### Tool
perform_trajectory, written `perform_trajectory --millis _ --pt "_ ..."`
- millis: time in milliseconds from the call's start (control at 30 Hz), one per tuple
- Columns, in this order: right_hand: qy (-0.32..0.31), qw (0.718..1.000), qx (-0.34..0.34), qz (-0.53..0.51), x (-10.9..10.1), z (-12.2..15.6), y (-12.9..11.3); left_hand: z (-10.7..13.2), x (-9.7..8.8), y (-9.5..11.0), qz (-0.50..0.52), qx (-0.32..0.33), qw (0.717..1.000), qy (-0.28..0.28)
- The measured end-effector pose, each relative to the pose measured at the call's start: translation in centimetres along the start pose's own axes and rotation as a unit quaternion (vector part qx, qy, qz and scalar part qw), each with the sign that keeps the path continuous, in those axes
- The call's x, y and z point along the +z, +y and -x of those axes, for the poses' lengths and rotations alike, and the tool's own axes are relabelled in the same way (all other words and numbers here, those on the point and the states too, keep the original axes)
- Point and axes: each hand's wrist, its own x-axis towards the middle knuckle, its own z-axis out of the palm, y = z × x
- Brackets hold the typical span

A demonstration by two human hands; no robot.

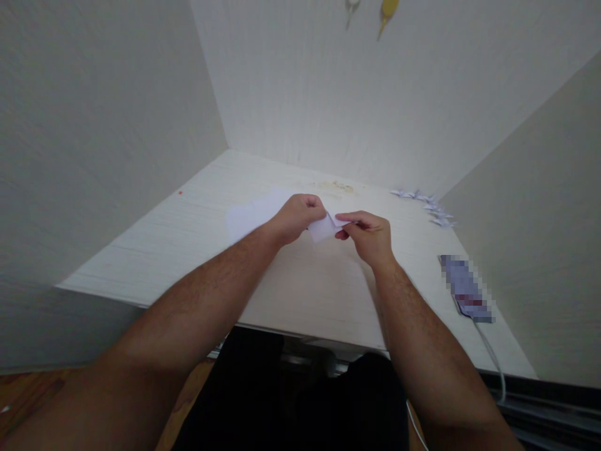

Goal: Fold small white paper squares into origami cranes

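Between my two hands is a small folded piece of white paper (322, 231), lifted over the table. My left hand (303, 216) is closed, thumb and fingers pinching the paper's left upper edge. On the other side, my right hand (369, 233) pinches the paper's right part between thumb and fingers. A raised flap with a crease shows between the two grips. Part of the paper is hidden behind the fingers. Beneath and left of my left hand lie white paper sheets (251, 217), partly covered by my forearm.
Several small folded white paper figures (425, 203) line the back right of the white table (310, 300). A phone (466, 288), pixelated, lies at the right with a white cable (492, 360). Walls close in the table at left, back and right. Two hooks (387, 9) hang on the back wall.
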Motion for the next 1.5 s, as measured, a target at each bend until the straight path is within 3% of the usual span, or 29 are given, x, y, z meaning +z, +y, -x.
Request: perform_trajectory --millis 200,767,1300,1500 --pt "-0.010 1.000 0.002 -0.023 -0.17 0.15 -0.14 0.07 0.06 0.26 0.058 -0.020 0.998 -0.026" --pt "-0.004 1.000 -0.010 0.017 -0.32 0.26 -0.28 0.38 0.31 0.61 0.087 -0.029 0.995 -0.035" --pt "-0.038 0.998 -0.011 0.055 -0.52 0.28 -0.06 0.50 0.52 0.47 -0.049 0.064 0.997 0.001" --pt "-0.020 0.999 0.031 0.037 0.08 -0.13 0.11 0.77 0.77 0.41 -0.073 0.125 0.989 -0.027"
